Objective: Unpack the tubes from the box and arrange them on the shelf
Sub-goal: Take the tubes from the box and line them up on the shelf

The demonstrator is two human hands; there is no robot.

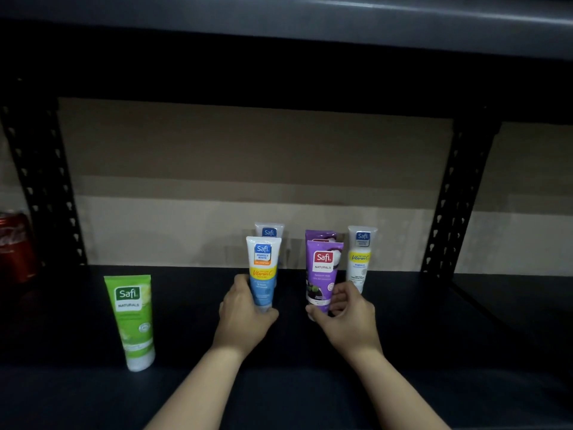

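Both hands on the shelf (310, 392), left hand (245, 318) gripping blue tube (263, 271) at eleven o'clock, right hand (347, 315) pinching purple tube (322, 274) at one o'clock; mid-placement, next needing clean release upright.

My blue tube (263, 271) hides most of another behind it (269, 231); a red can (15, 246) is cut off at the left edge.

Dim black metal racking (459, 193) against beige wall (248, 156)
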